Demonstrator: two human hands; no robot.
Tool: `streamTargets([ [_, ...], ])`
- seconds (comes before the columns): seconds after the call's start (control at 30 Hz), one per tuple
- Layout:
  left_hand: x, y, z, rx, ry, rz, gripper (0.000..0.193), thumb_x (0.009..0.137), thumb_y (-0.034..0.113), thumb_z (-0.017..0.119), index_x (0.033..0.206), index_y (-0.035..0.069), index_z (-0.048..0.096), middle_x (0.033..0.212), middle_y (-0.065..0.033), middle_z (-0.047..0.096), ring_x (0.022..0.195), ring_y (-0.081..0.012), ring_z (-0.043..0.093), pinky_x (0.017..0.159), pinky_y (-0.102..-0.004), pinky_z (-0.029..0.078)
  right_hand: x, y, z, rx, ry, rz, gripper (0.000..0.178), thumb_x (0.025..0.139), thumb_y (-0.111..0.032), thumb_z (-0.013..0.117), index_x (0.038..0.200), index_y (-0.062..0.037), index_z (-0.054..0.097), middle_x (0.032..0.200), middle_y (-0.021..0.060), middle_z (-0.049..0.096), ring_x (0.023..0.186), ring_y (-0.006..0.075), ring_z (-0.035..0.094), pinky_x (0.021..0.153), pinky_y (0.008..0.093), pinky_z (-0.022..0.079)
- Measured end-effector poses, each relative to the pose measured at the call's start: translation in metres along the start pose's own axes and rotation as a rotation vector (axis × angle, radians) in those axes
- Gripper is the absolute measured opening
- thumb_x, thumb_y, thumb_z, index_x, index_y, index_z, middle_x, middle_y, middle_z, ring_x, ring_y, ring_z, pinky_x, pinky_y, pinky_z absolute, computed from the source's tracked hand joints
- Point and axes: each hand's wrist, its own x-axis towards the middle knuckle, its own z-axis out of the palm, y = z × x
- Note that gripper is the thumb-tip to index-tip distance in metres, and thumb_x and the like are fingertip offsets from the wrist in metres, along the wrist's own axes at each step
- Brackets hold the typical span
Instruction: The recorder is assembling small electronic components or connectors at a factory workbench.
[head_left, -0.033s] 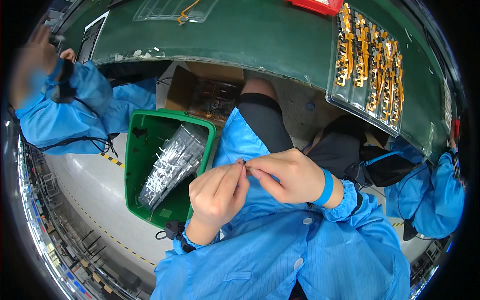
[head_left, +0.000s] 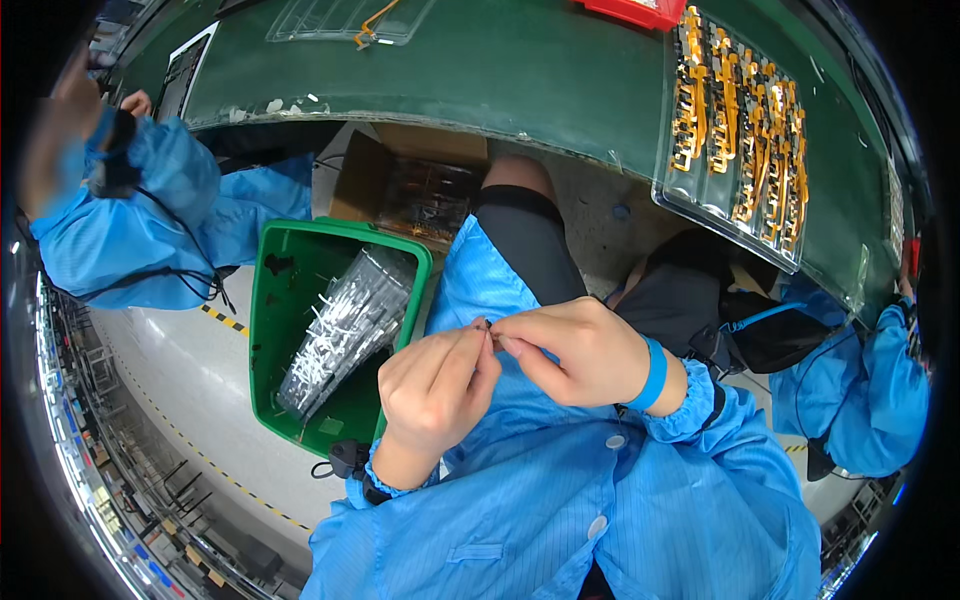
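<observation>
Above my lap, my left hand (head_left: pixel 440 385) and my right hand (head_left: pixel 575 355) meet at the fingertips. Both are closed in a pinch on a tiny dark piece (head_left: pixel 487 324), mostly hidden by the fingers and too small to name. My right wrist wears a blue band (head_left: pixel 653 375). Left of my left hand stands a green bin (head_left: pixel 262 340), holding a clear plastic tray (head_left: pixel 385 285) and many white strips (head_left: pixel 330 345).
On the green table (head_left: pixel 500 75), a clear tray (head_left: pixel 668 200) carries rows of orange flex cables (head_left: pixel 725 110). Behind are a red box (head_left: pixel 640 12) and another clear tray (head_left: pixel 300 22). A cardboard box (head_left: pixel 360 180) sits below. Co-workers' blue sleeves (head_left: pixel 120 250) flank me.
My hands hold the same pose. At the left, the co-worker's raised arm and sleeve have shifted slightly.
</observation>
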Motion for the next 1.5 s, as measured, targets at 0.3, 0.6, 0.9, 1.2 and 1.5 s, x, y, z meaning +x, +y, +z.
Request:
streamTargets([
  [0.3, 0.000, -0.001, 0.001, -0.120, -0.008, -0.054, 0.012, 0.068, -0.004, 0.073, 0.078, -0.001, 0.067, 0.070, -0.0097, 0.068, 0.058, -0.0219, 0.067, 0.052, -0.0289, 0.054, -0.002, 0.005, -0.004, 0.019, -0.057, 0.016, 0.008, 0.084, -0.003, 0.058, 0.091, -0.0006, 0.062, 0.078, 0.0154, 0.066, 0.071, 0.0357, 0.066, 0.062, 0.0422, 0.053],
  [0.6, -0.002, -0.001, -0.011, -0.327, -0.128, -0.204, 0.015, 0.066, -0.008, 0.070, 0.081, -0.004, 0.071, 0.069, -0.0120, 0.070, 0.057, -0.0173, 0.067, 0.052, -0.0229, 0.049, 0.001, 0.014, -0.013, 0.253, -0.166, -0.003, 0.013, 0.090, -0.006, 0.055, 0.095, -0.0004, 0.066, 0.082, 0.0144, 0.070, 0.074, 0.0310, 0.070, 0.067, 0.0351, 0.055],
  [0.9, 0.000, 0.004, -0.015, -0.484, -0.112, -0.300, 0.011, 0.067, -0.007, 0.070, 0.078, -0.005, 0.071, 0.064, -0.0112, 0.068, 0.053, -0.0125, 0.063, 0.047, -0.0212, 0.043, 0.000, 0.017, -0.017, 0.418, -0.261, 0.025, 0.017, 0.093, -0.008, 0.054, 0.099, 0.0002, 0.067, 0.086, 0.0121, 0.073, 0.081, 0.0246, 0.072, 0.073, 0.0318, 0.056],
  [1.2, -0.003, 0.006, -0.013, -0.572, -0.088, -0.333, 0.007, 0.071, -0.003, 0.071, 0.078, -0.003, 0.073, 0.061, -0.0085, 0.067, 0.046, -0.0077, 0.055, 0.041, -0.0191, 0.034, -0.003, 0.019, -0.017, 0.490, -0.294, 0.012, 0.016, 0.094, -0.008, 0.055, 0.098, 0.0021, 0.067, 0.087, 0.0129, 0.073, 0.082, 0.0240, 0.072, 0.075, 0.0314, 0.056],
  [1.5, -0.001, 0.009, -0.017, -0.569, -0.111, -0.356, 0.006, 0.073, 0.000, 0.073, 0.078, -0.002, 0.073, 0.061, -0.0068, 0.067, 0.044, -0.0049, 0.053, 0.039, -0.0181, 0.030, -0.004, 0.021, -0.014, 0.553, -0.291, -0.004, 0.015, 0.094, -0.006, 0.055, 0.099, 0.0028, 0.066, 0.088, 0.0142, 0.073, 0.084, 0.0238, 0.073, 0.075, 0.0310, 0.056],
])
